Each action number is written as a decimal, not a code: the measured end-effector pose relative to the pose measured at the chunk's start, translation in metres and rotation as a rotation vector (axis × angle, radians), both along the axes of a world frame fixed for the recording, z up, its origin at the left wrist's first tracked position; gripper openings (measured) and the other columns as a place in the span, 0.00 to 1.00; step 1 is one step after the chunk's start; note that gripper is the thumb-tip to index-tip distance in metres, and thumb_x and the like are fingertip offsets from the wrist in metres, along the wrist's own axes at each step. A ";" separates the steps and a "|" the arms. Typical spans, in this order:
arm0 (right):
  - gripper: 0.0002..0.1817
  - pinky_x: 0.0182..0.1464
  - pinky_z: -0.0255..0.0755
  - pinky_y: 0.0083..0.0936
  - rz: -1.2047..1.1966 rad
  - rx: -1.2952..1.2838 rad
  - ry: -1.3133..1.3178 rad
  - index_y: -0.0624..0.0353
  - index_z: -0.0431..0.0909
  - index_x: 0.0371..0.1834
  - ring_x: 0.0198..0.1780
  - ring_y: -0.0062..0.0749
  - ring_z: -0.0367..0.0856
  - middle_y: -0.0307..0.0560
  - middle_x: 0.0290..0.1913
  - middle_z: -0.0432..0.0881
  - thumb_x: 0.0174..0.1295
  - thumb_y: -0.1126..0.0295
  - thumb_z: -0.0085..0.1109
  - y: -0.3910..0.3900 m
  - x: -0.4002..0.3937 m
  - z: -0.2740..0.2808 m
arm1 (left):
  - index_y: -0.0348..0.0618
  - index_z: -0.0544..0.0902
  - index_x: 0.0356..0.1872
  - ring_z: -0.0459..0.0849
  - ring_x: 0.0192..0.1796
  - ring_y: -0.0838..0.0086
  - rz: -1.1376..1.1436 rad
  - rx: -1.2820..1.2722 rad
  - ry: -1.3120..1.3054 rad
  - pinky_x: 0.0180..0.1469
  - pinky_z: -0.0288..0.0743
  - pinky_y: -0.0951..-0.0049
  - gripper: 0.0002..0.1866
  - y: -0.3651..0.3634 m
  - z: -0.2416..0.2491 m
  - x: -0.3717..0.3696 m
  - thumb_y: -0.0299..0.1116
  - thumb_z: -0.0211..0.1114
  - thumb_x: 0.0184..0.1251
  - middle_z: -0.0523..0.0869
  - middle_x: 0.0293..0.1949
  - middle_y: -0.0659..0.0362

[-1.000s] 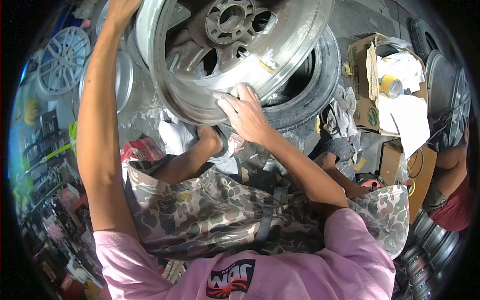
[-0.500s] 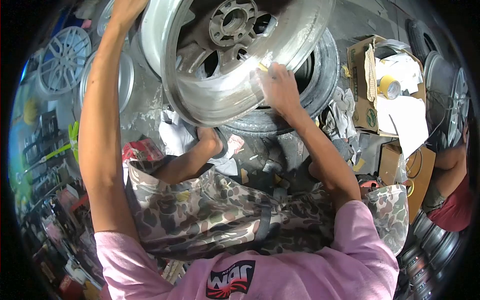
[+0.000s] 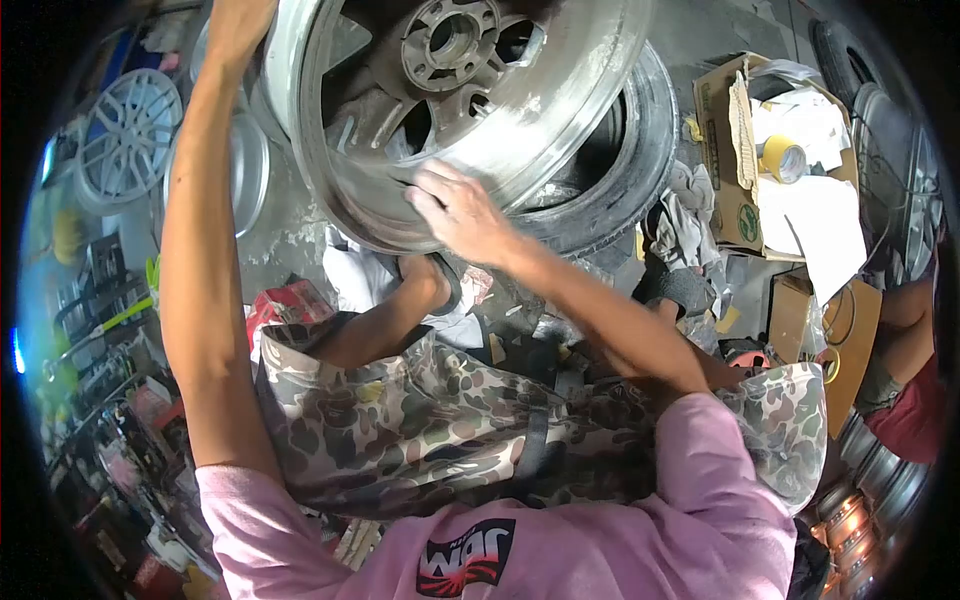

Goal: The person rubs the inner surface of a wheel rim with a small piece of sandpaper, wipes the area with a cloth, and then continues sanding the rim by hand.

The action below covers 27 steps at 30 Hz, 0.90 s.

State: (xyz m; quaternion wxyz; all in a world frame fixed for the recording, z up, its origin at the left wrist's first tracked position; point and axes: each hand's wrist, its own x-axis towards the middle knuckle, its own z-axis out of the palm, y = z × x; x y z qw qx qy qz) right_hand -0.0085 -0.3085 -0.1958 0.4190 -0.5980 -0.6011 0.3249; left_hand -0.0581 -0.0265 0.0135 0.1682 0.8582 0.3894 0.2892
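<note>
A tilted alloy wheel rim [image 3: 540, 120], with its hub and spokes showing, leans at the top of the view over a tyre [image 3: 650, 130] lying on the floor. My right hand [image 3: 455, 210] is at the inner wall of its barrel, near the lower lip. Its fingers are bent together and a little blurred; a small dark edge shows at the fingertips, but I cannot make out what it is. My left hand [image 3: 243, 15] is beside the rim's upper left edge. The top of the frame cuts off its fingers, so its grip is hidden.
More alloy wheels [image 3: 130, 140] stand at the left. A cardboard box [image 3: 735, 215] with papers and a yellow tape roll [image 3: 783, 160] is at the right. Grey rags [image 3: 688, 220] lie beside the tyre. Another person's leg [image 3: 905, 330] shows at the far right. Tools and clutter fill the lower left.
My right hand has moved left and down along the barrel's inner wall. A yellowish piece at its fingertips no longer shows. The rim appears slightly left and higher in view; my left hand stays beside it.
</note>
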 end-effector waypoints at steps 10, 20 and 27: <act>0.14 0.63 0.74 0.37 0.000 0.174 -0.605 0.57 0.84 0.51 0.57 0.45 0.78 0.49 0.51 0.80 0.63 0.67 0.61 0.007 0.114 -0.060 | 0.32 0.88 0.46 0.84 0.40 0.72 0.048 0.029 -0.001 0.48 0.76 0.65 0.34 0.000 0.001 -0.003 0.60 0.52 0.81 0.90 0.34 0.52; 0.13 0.60 0.74 0.38 0.078 0.295 -0.831 0.56 0.83 0.49 0.57 0.42 0.78 0.46 0.49 0.79 0.62 0.70 0.57 0.018 0.129 -0.050 | 0.37 0.88 0.25 0.71 0.27 0.83 0.023 -0.098 -0.059 0.29 0.63 0.72 0.36 0.018 -0.005 -0.009 0.62 0.56 0.80 0.78 0.20 0.66; 0.12 0.57 0.74 0.45 0.045 0.260 -0.441 0.62 0.80 0.44 0.53 0.52 0.79 0.54 0.47 0.81 0.62 0.66 0.61 0.017 0.115 -0.039 | 0.38 0.88 0.24 0.71 0.27 0.83 0.019 -0.107 -0.066 0.29 0.63 0.71 0.36 0.019 -0.006 -0.007 0.62 0.56 0.80 0.78 0.20 0.66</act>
